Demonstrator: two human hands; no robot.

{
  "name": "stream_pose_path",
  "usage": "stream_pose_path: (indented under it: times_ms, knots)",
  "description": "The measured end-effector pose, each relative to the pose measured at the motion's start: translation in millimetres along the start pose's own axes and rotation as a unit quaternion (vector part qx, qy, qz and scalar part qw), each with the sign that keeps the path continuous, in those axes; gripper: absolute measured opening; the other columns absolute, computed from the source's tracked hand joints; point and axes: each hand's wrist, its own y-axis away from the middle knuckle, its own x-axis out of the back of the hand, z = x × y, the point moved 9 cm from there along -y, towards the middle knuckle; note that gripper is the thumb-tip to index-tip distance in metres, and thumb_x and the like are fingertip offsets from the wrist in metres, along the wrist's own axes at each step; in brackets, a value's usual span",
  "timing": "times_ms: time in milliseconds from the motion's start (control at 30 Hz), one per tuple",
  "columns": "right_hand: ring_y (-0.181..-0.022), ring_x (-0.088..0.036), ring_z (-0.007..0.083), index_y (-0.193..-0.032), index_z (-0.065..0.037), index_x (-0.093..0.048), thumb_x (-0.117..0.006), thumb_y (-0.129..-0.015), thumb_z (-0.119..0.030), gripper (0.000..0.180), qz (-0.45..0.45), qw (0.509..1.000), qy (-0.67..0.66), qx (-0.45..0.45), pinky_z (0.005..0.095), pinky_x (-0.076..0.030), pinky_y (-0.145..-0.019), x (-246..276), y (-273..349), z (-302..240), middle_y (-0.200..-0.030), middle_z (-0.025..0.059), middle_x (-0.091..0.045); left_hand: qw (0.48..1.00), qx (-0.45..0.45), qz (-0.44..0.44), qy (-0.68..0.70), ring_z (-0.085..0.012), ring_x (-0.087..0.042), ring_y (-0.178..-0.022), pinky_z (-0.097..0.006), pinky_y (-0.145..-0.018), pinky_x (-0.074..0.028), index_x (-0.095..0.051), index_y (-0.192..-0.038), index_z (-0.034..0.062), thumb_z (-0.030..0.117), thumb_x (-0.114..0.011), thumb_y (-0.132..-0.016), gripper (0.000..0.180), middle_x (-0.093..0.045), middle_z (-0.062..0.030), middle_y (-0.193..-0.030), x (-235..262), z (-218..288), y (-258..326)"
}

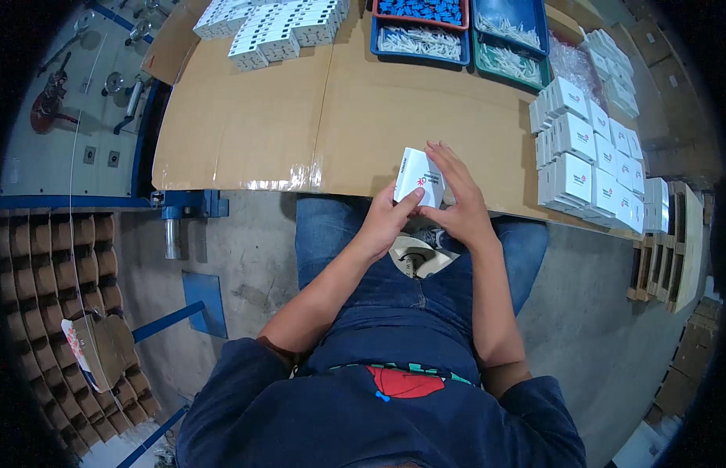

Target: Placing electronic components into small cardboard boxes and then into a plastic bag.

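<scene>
Two hands — left hand point(385, 221) and right hand point(459, 204) — gripping one small white box point(419, 179) from either side at the cardboard-covered table's point(246, 117) near edge, finished boxes point(587, 152) stacked within right-hand reach.

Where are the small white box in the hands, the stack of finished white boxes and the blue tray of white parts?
small white box point(418, 176), head view, its front face.
stack of white boxes point(585, 156), head view, top box face.
blue tray point(419, 53), head view, its front rim.

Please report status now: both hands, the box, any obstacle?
Left hand and right hand both grip small white box. Held above table edge. Nothing blocking.
</scene>
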Motion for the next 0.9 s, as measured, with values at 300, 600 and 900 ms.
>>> stream_pose_path:
  times_ms: [300,600,900]
  knots:
    - [-0.136,-0.05,0.0338,-0.145,-0.008,-0.051,-0.089,-0.063,-0.017,0.091,0.003,1.0,0.0,-0.012,0.0429,-0.041,-0.113,4.0,2.2,-1.4,-0.146,0.0159,-0.053,0.993,0.034,-0.021,0.111,-0.0134,-0.059,-0.106,-0.031,-0.089,-0.049,-0.047,-0.144,0.0074,0.037,-0.049,-0.107,0.047,-0.061,-0.0058,-0.125,-9.4,3.0,-2.5]
    - [-0.128,-0.056,0.0335,-0.141,-0.005,-0.053,-0.091,-0.063,-0.024,0.089,0.011,1.0,-0.007,-0.027,0.0418,-0.046,-0.108,4.6,3.0,3.3,-0.138,0.0157,-0.057,0.965,0.105,-0.082,0.226,-0.016,-0.059,-0.106,-0.033,-0.088,-0.049,-0.045,-0.145,0.01,0.05,-0.033,-0.109,0.055,-0.06,-0.0073,-0.126,-17.5,-6.6,-2.2]
    - [-0.124,-0.059,0.0306,-0.136,-0.004,-0.055,-0.089,-0.063,-0.021,0.082,0.003,0.994,-0.079,-0.07,0.0392,-0.048,-0.103,-2.0,5.4,18.1,-0.133,0.0137,-0.059,0.947,0.117,-0.127,0.272,-0.025,-0.055,-0.126,-0.042,-0.104,-0.046,-0.041,-0.149,0.0102,0.051,-0.034,-0.108,0.058,-0.056,-0.0108,-0.139,-23.3,-15.6,-4.2]
